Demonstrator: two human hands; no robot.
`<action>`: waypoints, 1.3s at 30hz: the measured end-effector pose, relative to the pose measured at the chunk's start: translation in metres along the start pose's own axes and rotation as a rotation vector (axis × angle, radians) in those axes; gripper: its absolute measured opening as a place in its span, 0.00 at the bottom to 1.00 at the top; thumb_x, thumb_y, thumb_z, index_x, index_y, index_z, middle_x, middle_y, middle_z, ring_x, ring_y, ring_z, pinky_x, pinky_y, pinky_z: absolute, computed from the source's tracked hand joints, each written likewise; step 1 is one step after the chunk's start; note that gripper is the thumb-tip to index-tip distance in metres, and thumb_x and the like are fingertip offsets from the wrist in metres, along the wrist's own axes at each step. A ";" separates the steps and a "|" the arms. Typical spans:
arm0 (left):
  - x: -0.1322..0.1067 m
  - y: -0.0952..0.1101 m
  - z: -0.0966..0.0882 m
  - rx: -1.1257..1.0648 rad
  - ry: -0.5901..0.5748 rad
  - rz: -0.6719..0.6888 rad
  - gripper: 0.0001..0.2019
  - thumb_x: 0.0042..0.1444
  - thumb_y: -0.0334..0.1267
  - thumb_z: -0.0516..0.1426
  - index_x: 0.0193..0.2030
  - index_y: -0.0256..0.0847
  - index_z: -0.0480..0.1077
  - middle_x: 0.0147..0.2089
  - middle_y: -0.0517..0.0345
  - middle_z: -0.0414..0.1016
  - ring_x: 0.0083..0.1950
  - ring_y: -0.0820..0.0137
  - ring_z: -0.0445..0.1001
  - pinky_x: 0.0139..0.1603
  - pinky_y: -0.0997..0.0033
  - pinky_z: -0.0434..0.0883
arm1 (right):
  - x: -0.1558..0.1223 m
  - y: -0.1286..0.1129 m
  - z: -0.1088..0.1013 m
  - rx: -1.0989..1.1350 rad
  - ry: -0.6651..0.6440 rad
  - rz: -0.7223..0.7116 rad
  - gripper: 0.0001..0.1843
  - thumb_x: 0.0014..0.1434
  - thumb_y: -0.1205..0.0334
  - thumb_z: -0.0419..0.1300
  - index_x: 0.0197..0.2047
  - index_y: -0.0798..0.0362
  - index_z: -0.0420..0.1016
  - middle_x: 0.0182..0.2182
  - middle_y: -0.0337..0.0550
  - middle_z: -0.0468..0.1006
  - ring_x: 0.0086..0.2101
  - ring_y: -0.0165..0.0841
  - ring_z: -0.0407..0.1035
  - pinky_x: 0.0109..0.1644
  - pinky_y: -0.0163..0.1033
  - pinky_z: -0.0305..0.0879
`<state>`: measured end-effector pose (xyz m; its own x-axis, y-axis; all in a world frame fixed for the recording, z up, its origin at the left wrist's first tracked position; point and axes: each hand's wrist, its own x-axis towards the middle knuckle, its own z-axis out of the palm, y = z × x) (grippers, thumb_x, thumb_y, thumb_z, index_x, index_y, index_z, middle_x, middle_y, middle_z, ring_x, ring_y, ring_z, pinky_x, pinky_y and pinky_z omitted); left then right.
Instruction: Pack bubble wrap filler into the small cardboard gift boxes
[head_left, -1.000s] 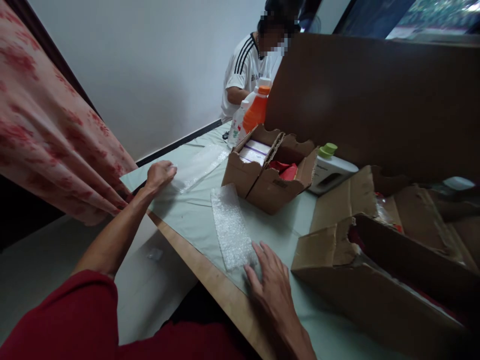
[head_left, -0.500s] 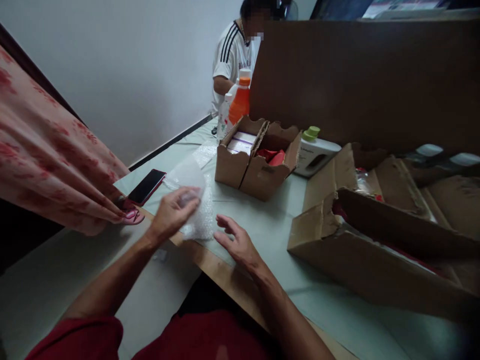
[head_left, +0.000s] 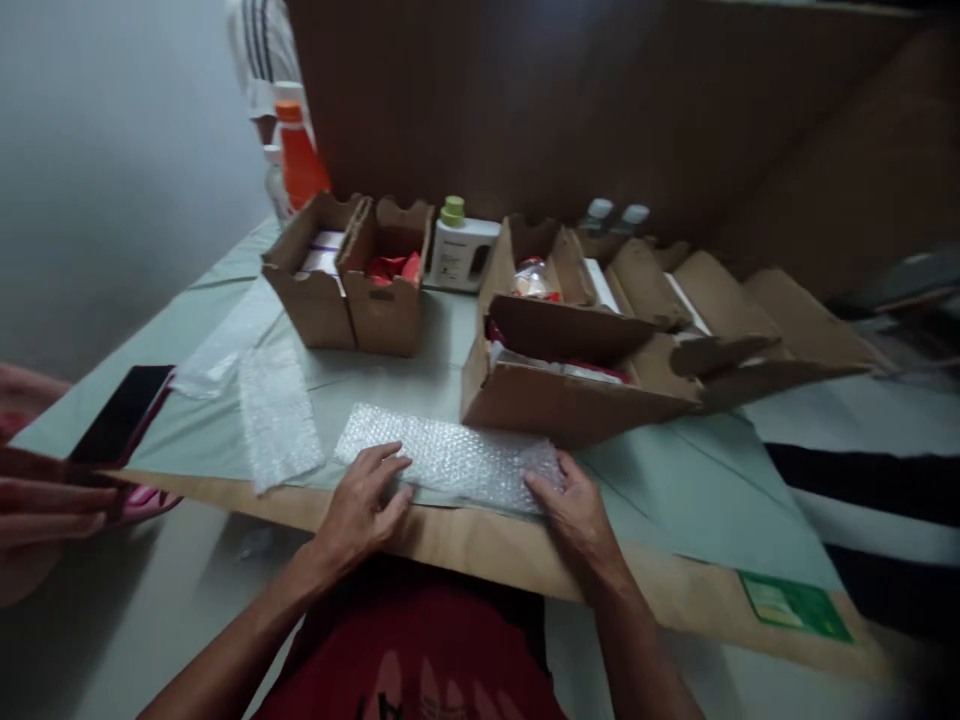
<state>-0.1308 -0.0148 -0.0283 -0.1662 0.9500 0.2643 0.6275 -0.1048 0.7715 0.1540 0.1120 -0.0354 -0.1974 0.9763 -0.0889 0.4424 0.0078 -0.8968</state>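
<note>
A strip of clear bubble wrap (head_left: 450, 455) lies flat along the front edge of the table. My right hand (head_left: 576, 508) pinches its right end, thumb on top and fingers at the far side. At the lower left of the strip rests my left hand (head_left: 369, 502), fingers apart and lightly bent, the fingertips on or just over the plastic. More bubble wrap (head_left: 279, 415) is spread to the left of that hand, with a thinner clear plastic piece (head_left: 225, 345) behind it.
Behind the strip stand an open cardboard box (head_left: 577, 400) with packets and two smaller cardboard bins (head_left: 386, 320). Further back are a white jug (head_left: 457, 250) and an orange bottle (head_left: 298, 165). A phone (head_left: 124, 415) lies at left; a person's striped sleeve (head_left: 262, 50) shows beyond.
The view has swung right. A bubble-wrap strip now lies flat before me. My right hand, open and free before, grips its right end; my left hand has loosened from its earlier grip on plastic.
</note>
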 end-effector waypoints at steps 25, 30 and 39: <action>0.034 -0.006 0.036 0.267 -0.208 0.199 0.17 0.63 0.33 0.56 0.56 0.51 0.75 0.59 0.48 0.75 0.59 0.54 0.73 0.59 0.46 0.73 | -0.025 0.054 -0.096 -0.651 0.234 -0.253 0.20 0.69 0.49 0.51 0.48 0.49 0.81 0.51 0.51 0.82 0.55 0.48 0.72 0.58 0.56 0.66; 0.070 0.017 0.048 -0.035 -0.114 -0.037 0.30 0.63 0.40 0.57 0.72 0.53 0.58 0.65 0.46 0.70 0.59 0.56 0.74 0.55 0.51 0.77 | 0.018 0.026 -0.100 -0.333 0.312 -0.158 0.30 0.59 0.43 0.60 0.58 0.52 0.73 0.51 0.53 0.81 0.48 0.45 0.76 0.50 0.49 0.72; 0.103 0.052 0.110 -0.290 -0.165 -0.053 0.38 0.59 0.40 0.60 0.75 0.46 0.51 0.72 0.42 0.62 0.68 0.52 0.66 0.65 0.46 0.70 | 0.031 0.013 -0.096 -0.213 0.369 -0.058 0.22 0.56 0.44 0.61 0.45 0.53 0.75 0.36 0.48 0.82 0.34 0.40 0.75 0.34 0.40 0.68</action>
<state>-0.0318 0.1099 -0.0247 -0.0525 0.9888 0.1398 0.3750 -0.1102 0.9204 0.2373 0.1633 -0.0083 0.0820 0.9846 0.1546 0.6185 0.0714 -0.7825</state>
